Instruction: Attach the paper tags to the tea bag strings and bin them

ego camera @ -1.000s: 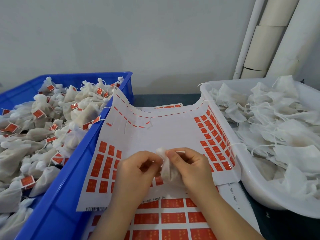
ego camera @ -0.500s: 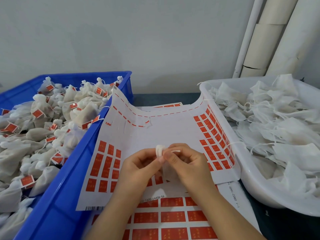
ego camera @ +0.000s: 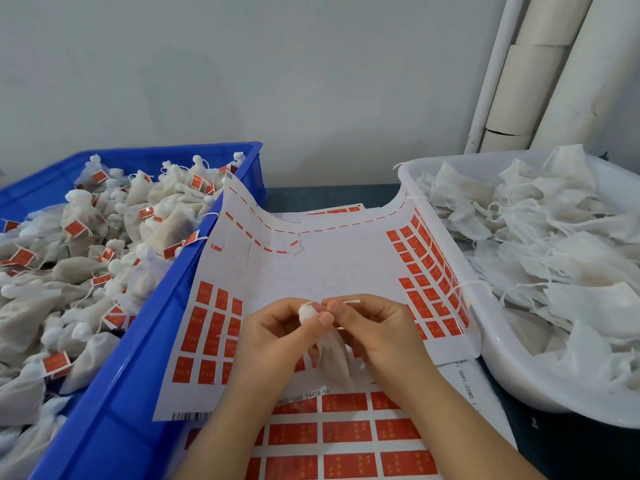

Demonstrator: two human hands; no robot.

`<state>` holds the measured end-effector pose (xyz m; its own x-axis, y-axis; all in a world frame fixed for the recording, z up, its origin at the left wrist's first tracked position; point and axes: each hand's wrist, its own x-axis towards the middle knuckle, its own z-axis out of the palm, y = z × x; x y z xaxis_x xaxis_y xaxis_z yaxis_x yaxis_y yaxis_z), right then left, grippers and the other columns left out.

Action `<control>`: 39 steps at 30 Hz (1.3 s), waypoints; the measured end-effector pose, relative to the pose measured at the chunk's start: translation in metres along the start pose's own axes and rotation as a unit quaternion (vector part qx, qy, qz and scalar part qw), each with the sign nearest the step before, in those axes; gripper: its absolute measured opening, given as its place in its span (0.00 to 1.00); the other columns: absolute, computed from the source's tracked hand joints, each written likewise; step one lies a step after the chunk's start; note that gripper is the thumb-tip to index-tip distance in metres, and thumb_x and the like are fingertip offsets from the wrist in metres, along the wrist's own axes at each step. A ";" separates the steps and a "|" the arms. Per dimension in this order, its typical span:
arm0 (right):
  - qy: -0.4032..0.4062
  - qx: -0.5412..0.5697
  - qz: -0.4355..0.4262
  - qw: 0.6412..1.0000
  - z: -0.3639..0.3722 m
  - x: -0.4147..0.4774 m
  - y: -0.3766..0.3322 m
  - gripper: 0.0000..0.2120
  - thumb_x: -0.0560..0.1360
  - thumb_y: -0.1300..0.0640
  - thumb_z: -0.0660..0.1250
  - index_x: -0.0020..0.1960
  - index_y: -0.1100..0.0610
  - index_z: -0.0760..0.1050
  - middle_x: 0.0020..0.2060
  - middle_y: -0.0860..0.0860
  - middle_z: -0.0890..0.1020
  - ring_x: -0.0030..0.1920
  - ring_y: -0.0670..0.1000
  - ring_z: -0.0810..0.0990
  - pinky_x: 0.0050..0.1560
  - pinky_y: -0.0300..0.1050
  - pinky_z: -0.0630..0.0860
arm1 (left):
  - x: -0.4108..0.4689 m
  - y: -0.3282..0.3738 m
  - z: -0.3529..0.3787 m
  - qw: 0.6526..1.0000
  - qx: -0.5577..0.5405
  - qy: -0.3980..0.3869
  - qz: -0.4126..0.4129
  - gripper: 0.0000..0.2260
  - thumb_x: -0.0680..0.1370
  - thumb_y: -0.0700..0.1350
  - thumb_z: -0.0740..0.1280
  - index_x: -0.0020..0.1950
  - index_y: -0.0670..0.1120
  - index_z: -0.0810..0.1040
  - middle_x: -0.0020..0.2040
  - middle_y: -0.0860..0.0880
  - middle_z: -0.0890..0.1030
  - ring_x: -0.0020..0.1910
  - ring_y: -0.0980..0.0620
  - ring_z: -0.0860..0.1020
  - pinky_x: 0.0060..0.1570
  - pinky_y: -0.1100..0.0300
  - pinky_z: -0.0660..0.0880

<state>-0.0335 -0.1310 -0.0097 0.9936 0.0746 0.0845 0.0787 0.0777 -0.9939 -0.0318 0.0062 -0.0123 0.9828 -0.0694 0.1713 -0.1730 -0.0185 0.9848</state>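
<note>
Head view | tea bag hangs between my hands over the tag sheet, bunched neck now lifted higher | left hand pinches the neck, right hand pinches the string, now drawn out rightward | string looks ready, tag not yet on

Open sticker sheet ahead of us, blue crate wall hemming our left, white tub rim our right

soft, even indoor light, faint shadows; wide-angle bending at the edges, slightly soft focus throughout.
</note>
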 end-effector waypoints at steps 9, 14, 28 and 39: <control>-0.024 0.025 0.003 0.999 -0.001 -0.001 -0.002 0.10 0.58 0.40 0.69 0.36 0.41 0.83 0.38 0.43 0.85 0.42 0.43 0.83 0.37 0.33 0.78 | -0.002 0.003 -0.002 0.998 0.000 -0.068 -0.011 0.01 0.67 0.45 0.71 0.37 0.51 0.82 0.34 0.48 0.82 0.33 0.49 0.81 0.33 0.64 0.77; -0.029 0.013 0.001 0.999 0.000 0.000 0.001 0.09 0.61 0.45 0.70 0.38 0.46 0.83 0.38 0.44 0.85 0.42 0.43 0.83 0.38 0.33 0.78 | -0.001 0.000 -0.003 0.999 0.042 -0.034 0.011 0.09 0.71 0.36 0.71 0.34 0.48 0.81 0.30 0.47 0.81 0.29 0.51 0.80 0.30 0.65 0.76; -0.072 0.071 0.023 0.995 -0.006 0.003 0.006 0.14 0.76 0.47 0.60 0.45 0.49 0.83 0.44 0.50 0.84 0.49 0.51 0.82 0.50 0.44 0.79 | 0.001 -0.005 -0.007 0.996 -0.056 -0.074 -0.004 0.10 0.67 0.56 0.68 0.40 0.50 0.80 0.36 0.45 0.79 0.35 0.45 0.78 0.36 0.57 0.77; -0.175 0.136 0.100 0.970 -0.012 0.005 0.007 0.13 0.64 0.49 0.71 0.45 0.54 0.84 0.43 0.55 0.83 0.48 0.57 0.80 0.56 0.52 0.76 | 0.000 -0.004 -0.009 0.986 -0.080 -0.145 -0.019 0.12 0.69 0.52 0.68 0.43 0.44 0.78 0.36 0.49 0.77 0.38 0.52 0.77 0.40 0.63 0.76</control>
<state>-0.0268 -0.1421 -0.0173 0.8946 0.4449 -0.0414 -0.1838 0.2820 -0.9416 -0.0305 0.0151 -0.0163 0.9243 -0.3546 0.1412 -0.1009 0.1298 0.9864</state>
